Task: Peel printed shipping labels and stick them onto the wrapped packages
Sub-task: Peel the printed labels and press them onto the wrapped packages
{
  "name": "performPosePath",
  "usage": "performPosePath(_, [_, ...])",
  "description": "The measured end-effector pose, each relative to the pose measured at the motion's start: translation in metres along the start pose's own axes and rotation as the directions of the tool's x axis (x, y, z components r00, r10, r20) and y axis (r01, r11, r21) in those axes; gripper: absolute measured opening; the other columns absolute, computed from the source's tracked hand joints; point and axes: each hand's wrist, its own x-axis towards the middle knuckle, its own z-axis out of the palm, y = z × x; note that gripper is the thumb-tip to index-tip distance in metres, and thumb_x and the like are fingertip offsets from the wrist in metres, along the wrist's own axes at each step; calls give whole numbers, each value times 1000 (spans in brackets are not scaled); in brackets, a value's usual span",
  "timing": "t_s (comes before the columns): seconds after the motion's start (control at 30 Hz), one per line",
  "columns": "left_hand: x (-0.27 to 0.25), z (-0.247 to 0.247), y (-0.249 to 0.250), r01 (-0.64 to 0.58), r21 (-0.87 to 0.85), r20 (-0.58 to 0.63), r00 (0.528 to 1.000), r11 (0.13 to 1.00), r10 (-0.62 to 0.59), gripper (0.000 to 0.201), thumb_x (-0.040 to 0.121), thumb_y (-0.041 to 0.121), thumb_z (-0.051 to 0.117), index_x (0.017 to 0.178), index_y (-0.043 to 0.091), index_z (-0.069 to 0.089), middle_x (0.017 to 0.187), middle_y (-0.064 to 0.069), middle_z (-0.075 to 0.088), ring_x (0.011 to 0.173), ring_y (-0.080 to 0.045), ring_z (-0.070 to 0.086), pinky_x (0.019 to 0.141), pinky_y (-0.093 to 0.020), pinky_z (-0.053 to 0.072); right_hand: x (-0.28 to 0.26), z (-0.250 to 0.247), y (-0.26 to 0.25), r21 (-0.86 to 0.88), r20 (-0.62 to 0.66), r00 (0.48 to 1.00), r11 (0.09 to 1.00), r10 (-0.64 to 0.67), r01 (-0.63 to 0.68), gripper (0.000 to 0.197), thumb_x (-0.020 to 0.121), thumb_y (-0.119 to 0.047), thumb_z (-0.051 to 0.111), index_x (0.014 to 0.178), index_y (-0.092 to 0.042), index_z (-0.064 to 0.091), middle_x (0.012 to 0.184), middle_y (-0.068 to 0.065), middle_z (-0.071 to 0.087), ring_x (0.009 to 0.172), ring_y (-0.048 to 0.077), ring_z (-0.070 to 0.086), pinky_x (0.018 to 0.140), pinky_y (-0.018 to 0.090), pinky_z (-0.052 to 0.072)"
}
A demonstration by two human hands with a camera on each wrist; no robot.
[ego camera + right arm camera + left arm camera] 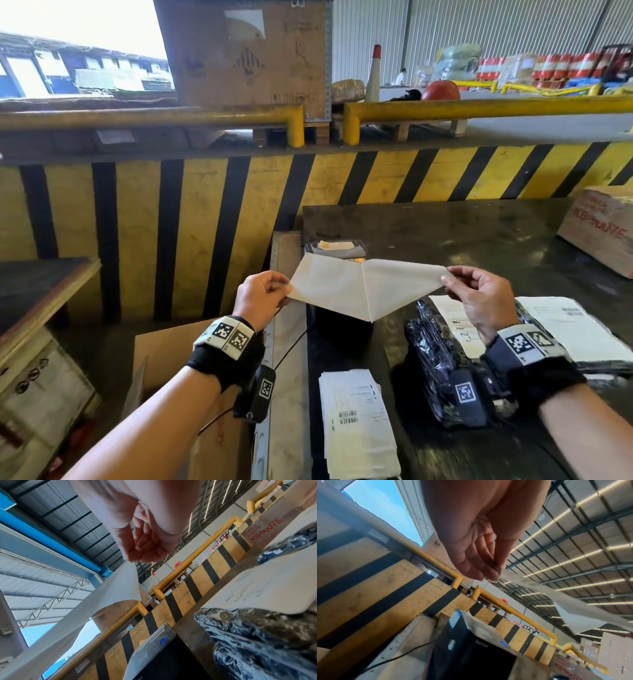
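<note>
A white label sheet (366,286) hangs in the air over the black label printer (342,329), split into two flaps that meet at a crease. My left hand (274,291) pinches its left corner, my right hand (462,284) pinches its right corner. In the left wrist view my left hand (489,573) holds the sheet (570,608); in the right wrist view my right hand (133,557) holds the sheet (109,597). Two black wrapped packages (438,353) (603,366) lie on the dark table (479,233), each with a white label on top. A stack of printed labels (356,421) lies near the front edge.
An open cardboard box (191,377) stands left of the table under my left arm. A cable (291,346) runs from the printer. A taped carton (606,226) sits at the table's far right. A yellow-and-black striped wall (205,219) rises behind.
</note>
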Motion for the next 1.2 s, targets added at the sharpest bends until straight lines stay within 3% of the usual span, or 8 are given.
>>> performPosePath(0.2, [14,-14,-9,-38,226,-25,999,973,45,8,86,8,67,94,9,69,86,-7,68,68,-13,66,60,-15,52,4,-8,-8,-43,-22,998,997,-67,66,15,80,-6,70,92,-16,68,77,1,68,56,-3,63,62,10,54])
performPosePath(0.37, [20,-35,-30,54,294,-109,994,954,-22,9,85,5,68,93,5,70,81,-9,68,66,-20,66,75,-35,58,8,-12,-21,-72,-35,993,991,-115,112,14,82,-10,69,95,-14,69,77,4,69,62,5,64,69,18,55])
performPosePath(0.5, [16,-41,-44,81,288,-97,994,954,-55,11,84,6,69,96,6,69,86,-8,69,67,-11,65,71,-30,58,2,6,-29,-129,94,980,974,-176,187,10,81,-11,70,90,-16,70,76,-2,68,63,-1,64,66,12,54])
performPosePath(0.6, [12,-34,-38,55,250,-62,997,967,-41,11,85,8,69,96,8,71,82,-3,69,63,-5,66,72,-26,57,-7,35,-22,-191,194,963,956,-185,222,11,79,-11,72,90,-14,72,79,0,70,72,13,66,72,24,54])
performPosePath(0.67, [10,-26,-33,56,215,-52,998,975,-46,11,85,9,68,96,9,71,81,-4,70,64,-8,67,77,-28,57,-10,52,-9,-257,267,947,933,-180,250,12,80,-13,71,91,-13,73,83,-1,70,76,15,65,76,24,50])
performPosePath(0.77, [7,-13,-30,74,183,-37,997,980,-69,13,87,11,67,99,10,70,85,-6,71,72,-13,69,76,-28,57,-11,76,24,-371,377,920,893,-105,254,13,80,-17,70,93,-14,73,89,-2,71,81,13,64,77,21,47])
performPosePath(0.93, [-1,-2,-38,161,200,-22,987,967,-160,10,87,16,67,96,13,69,82,-1,69,69,-9,67,68,-23,54,-9,117,78,-490,511,856,844,75,218,15,81,-14,68,94,-9,73,95,8,73,90,25,67,80,23,43])
performPosePath(1.2, [-16,-1,-43,253,294,-78,967,922,-241,10,89,23,64,96,17,69,82,4,68,67,-2,65,64,-16,52,-8,157,128,-554,614,746,815,259,172,20,83,-10,60,99,-11,72,105,9,72,101,26,64,81,19,39])
